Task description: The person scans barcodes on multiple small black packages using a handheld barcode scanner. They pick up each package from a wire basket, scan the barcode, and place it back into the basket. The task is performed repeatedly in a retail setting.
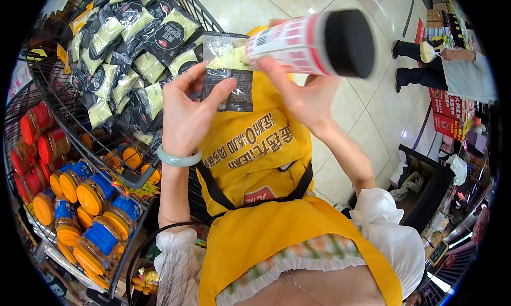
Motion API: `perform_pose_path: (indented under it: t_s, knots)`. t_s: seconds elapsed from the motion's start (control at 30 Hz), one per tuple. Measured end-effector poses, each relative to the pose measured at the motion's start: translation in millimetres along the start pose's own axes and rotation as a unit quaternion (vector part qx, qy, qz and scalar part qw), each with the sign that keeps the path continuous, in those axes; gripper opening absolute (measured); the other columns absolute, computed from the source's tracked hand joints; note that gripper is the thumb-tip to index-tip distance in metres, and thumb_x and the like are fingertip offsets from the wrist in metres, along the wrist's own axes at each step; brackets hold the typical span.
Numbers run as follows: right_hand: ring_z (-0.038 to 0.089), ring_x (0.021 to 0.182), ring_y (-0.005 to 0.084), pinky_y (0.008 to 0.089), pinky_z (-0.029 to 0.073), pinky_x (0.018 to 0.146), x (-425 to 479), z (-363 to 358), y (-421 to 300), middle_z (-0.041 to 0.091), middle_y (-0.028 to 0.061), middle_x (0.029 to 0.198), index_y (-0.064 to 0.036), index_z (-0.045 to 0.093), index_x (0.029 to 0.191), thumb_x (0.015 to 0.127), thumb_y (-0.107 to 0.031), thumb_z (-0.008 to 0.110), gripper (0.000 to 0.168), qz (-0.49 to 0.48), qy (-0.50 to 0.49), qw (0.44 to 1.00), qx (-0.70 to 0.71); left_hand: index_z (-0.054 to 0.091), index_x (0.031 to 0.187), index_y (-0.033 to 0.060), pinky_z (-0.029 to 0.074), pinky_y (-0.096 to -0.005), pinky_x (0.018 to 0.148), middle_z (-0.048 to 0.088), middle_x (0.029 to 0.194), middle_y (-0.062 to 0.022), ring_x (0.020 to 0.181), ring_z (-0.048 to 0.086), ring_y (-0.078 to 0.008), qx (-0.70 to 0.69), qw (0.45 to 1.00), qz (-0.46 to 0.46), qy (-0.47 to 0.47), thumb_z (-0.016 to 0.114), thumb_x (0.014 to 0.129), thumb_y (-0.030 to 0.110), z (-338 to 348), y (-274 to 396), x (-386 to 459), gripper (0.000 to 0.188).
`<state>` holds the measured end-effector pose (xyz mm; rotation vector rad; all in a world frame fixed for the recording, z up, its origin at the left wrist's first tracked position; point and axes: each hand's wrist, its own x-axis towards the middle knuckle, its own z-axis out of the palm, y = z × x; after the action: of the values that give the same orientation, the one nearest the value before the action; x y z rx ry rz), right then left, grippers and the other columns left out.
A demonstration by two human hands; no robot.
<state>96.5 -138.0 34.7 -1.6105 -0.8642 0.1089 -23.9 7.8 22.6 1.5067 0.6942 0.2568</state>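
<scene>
My left hand (185, 108), with a ring and a pale green bangle (179, 158), pinches a small black and pale-yellow plastic sachet (228, 92) between thumb and fingers. In my right hand (305, 100) is a pink and white printed canister (285, 46) with a black lid (350, 43). It is tilted on its side, the lid pointing right and blurred. The canister's other end overlaps the upper right of the sachet; whether they touch I cannot tell. Beside my left hand, a heap of similar sachets (131, 46) fills a black wire basket (60, 100).
Jars with orange lids (90, 196) and jars with red lids (28, 129) lie in a lower wire rack at left. A yellow apron (255, 226) covers my front. Another person (459, 72) stands at right on the tiled floor (359, 126), near a black open bin (423, 186).
</scene>
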Motion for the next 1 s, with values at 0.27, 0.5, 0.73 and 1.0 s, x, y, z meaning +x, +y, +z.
perform_pose_path:
  t_s: [0.27,0.5,0.73,1.0]
  knots:
    - [0.064,0.084,0.0154,0.0273,0.050,0.076,8,5,1,0.067,0.0077,0.091,0.003,0.063,0.097,0.074,-0.005,0.077,0.028,0.017,0.025,1.000,0.006,0.065,0.105,-0.0075,0.043,-0.0200,0.063,0.065,0.082,-0.0014,0.070,0.050,-0.0047,-0.032,0.999,-0.002,-0.004,0.077,0.075,0.011,-2,-2,-1,0.037]
    - [0.067,0.084,0.0138,0.0257,0.051,0.078,16,0,8,0.069,0.0087,0.096,0.002,0.066,0.100,0.077,-0.011,0.077,0.029,0.040,-0.022,0.998,-0.045,0.064,0.105,-0.0092,0.045,-0.0211,0.064,0.066,0.080,-0.0050,0.069,0.053,-0.0062,0.011,1.000,0.007,-0.012,0.075,0.078,0.016,0,1,0,0.039]
    - [0.068,0.074,0.0188,0.0282,0.052,0.068,21,16,19,0.070,0.0107,0.082,0.000,0.066,0.089,0.070,-0.015,0.081,0.029,-0.082,-0.012,0.990,-0.115,0.062,0.108,-0.0099,0.048,-0.0218,0.067,0.068,0.085,-0.0066,0.073,0.059,-0.0070,-0.017,0.999,-0.027,-0.001,0.069,0.080,0.013,-2,-1,-2,0.037]
    - [0.068,0.084,0.0187,0.0282,0.051,0.073,31,2,8,0.068,0.0109,0.095,-0.003,0.063,0.099,0.070,-0.012,0.081,0.035,-0.119,-0.039,0.985,-0.116,0.064,0.106,-0.0080,0.047,-0.0202,0.069,0.067,0.088,-0.0049,0.075,0.060,-0.0074,-0.046,0.986,-0.102,-0.124,0.065,0.080,0.011,-16,18,14,0.033]
